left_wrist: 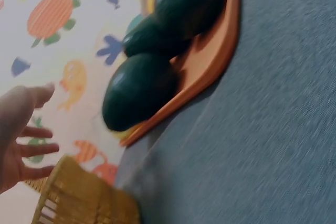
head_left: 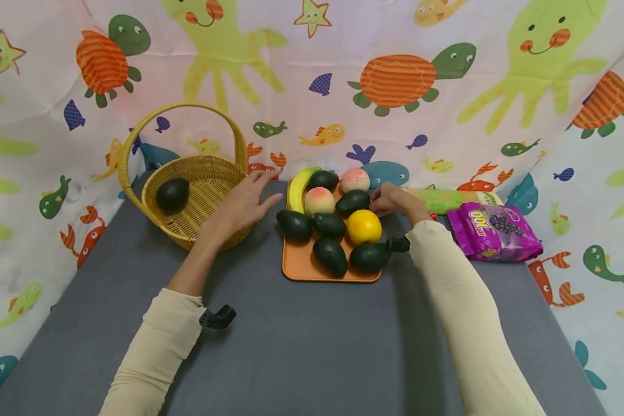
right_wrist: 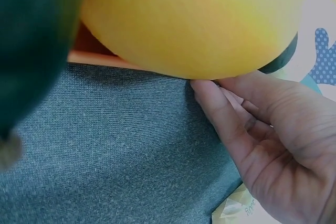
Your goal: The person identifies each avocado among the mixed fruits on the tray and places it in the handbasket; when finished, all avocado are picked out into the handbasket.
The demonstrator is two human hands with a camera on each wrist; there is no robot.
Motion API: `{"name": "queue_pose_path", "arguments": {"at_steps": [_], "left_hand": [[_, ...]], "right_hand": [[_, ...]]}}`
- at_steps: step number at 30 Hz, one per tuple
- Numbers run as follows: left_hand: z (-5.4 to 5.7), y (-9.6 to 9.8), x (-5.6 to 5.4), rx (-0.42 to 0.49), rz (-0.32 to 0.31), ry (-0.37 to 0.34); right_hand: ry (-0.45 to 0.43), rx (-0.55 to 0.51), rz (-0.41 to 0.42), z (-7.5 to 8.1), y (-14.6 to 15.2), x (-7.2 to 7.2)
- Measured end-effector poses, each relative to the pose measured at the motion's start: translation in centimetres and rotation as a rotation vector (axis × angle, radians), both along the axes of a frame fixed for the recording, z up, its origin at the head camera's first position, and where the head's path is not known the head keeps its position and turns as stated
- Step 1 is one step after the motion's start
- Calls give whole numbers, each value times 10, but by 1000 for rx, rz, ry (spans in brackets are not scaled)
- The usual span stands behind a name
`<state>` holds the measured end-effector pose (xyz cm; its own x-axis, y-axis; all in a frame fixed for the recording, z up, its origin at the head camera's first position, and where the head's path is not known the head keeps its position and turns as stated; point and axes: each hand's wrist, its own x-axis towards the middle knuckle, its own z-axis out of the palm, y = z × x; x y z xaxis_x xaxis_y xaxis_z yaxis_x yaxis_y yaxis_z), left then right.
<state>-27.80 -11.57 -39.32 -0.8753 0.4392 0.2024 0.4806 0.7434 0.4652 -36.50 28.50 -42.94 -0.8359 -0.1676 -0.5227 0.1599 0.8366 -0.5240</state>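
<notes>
An orange tray (head_left: 301,268) lies on the grey table, bearing several dark green avocados (head_left: 330,257), a banana (head_left: 299,188), two peaches (head_left: 319,202) and a round yellow fruit (head_left: 364,226). At the tray's right edge, my right hand (head_left: 393,200) grips the rim with bent fingers; the yellow fruit partly hides the fingertips (right_wrist: 202,87) in the right wrist view. My left hand (head_left: 244,202) is held over the right side of a wicker basket (head_left: 223,167), fingers spread and holding nothing. Inside the basket, at its left, lies one avocado (head_left: 173,195).
Right of the tray lie a purple grape-pictured packet (head_left: 496,231) and a green-yellow package (head_left: 442,201). The basket's tall arched handle (head_left: 184,106) rises at the left. Behind the table hangs a sea-animal printed cloth (head_left: 301,75).
</notes>
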Motion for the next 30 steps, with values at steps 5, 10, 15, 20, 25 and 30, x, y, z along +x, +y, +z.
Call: {"name": "queue_pose_path", "arguments": {"at_steps": [5, 10, 15, 20, 25, 30], "left_hand": [[-6, 23, 3, -108, -186, -43], [-11, 39, 3, -237, -267, -89], [-12, 45, 4, -292, -316, -150], [-16, 46, 5, -293, -362, -213], [-18, 48, 7, -305, -355, -220], [-11, 50, 8, -307, -327, -234]], "right_hand": [[-13, -13, -38, 0, -1, 0], [-30, -10, -37, -1, 2, -3], [-30, -13, -32, 3, -1, -4], [-41, -19, -55, 2, -3, -4], [-42, -17, -49, -1, -4, -4], [-43, -6, -44, -1, -3, -5]]}}
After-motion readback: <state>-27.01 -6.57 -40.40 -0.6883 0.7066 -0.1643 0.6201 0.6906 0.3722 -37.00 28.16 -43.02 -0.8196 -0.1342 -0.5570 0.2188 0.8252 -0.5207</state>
